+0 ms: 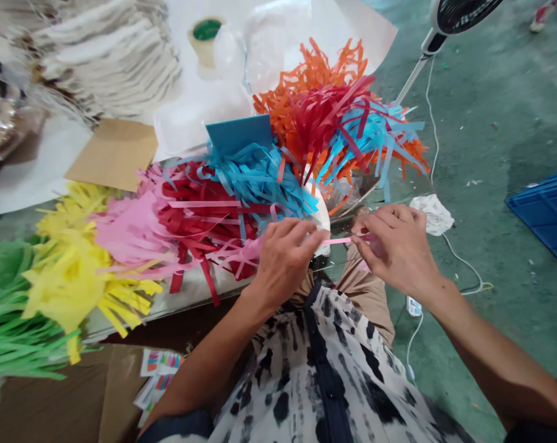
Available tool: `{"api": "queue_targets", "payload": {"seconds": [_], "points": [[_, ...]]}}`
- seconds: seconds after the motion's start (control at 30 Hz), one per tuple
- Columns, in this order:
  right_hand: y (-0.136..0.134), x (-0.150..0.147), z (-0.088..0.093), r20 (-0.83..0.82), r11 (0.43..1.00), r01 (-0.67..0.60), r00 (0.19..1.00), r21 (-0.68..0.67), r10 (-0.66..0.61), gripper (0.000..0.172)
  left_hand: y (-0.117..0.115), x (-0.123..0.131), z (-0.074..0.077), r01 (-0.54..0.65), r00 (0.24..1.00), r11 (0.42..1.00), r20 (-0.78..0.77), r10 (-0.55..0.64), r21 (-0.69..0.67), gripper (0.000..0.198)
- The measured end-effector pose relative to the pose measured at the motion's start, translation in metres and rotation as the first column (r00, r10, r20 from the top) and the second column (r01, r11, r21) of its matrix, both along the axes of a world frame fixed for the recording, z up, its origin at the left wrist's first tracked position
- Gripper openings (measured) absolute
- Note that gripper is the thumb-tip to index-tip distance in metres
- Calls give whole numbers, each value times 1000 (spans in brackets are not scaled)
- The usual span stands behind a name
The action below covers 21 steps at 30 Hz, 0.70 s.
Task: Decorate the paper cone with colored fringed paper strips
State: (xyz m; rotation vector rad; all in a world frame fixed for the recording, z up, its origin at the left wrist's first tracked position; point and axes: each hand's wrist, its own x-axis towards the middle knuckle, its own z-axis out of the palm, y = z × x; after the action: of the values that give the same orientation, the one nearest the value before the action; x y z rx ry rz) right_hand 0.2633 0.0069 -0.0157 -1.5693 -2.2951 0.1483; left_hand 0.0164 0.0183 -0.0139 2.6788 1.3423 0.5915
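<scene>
A thin pink strip of tissue paper is stretched level between my two hands, over my lap. My left hand is closed on its left part, and a pink paper fringe trails out from behind that hand onto the table. On the right, my right hand pinches the other end between thumb and fingers, with a bit of pink paper showing under them. Close beyond my left hand lie red paper tassels and blue paper tassels. The ends inside both hands are hidden.
Orange fringes, yellow fringes and green fringes cover the table edge. Bundles of white cord, brown card and a tape roll lie behind. A fan and a blue crate stand right.
</scene>
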Motion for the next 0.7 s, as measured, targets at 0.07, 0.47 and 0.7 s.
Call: {"api": "queue_targets", "payload": {"seconds": [0.07, 0.47, 0.7], "points": [[-3, 6, -4, -57, 999, 18, 998, 39, -16, 13, -2, -3, -5, 113, 993, 992, 30, -115, 58, 24], [-22, -21, 4, 61, 967, -187, 982, 172, 179, 14, -23, -4, -2, 135, 990, 991, 34, -135, 24, 31], [-45, -19, -11, 106, 915, -265, 964, 305, 244, 22, -50, -3, -14, 63, 993, 993, 93, -72, 100, 27]]}}
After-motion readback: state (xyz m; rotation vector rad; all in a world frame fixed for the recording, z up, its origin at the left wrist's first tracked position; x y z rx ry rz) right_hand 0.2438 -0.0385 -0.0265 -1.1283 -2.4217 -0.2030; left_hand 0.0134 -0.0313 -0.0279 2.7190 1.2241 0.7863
